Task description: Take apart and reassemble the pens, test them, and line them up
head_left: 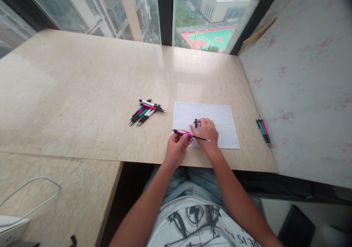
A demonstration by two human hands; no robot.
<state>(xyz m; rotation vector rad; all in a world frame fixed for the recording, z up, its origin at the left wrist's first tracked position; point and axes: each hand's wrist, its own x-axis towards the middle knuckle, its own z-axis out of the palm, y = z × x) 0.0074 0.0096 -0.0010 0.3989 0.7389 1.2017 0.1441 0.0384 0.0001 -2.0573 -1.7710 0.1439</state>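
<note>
My left hand [177, 148] pinches a purple pen barrel [183, 132] near the front edge of the desk. A thin dark refill [202, 138] with a pale tip sticks out of the barrel's right end, passing in front of my right hand. Between the thumb and fingers of my right hand [208, 133] is a short black pen grip [195, 122], apart from the barrel. Below both hands lies a sheet of paper [222, 137] with lines of writing across its upper part.
Left of the paper, several pens [145, 111] lie in a crossed pile. Two more pens [263, 131], green and pink with black grips, rest by the right wall. A white cable [41, 177] loops over the lower left surface. Windows border the desk's far edge.
</note>
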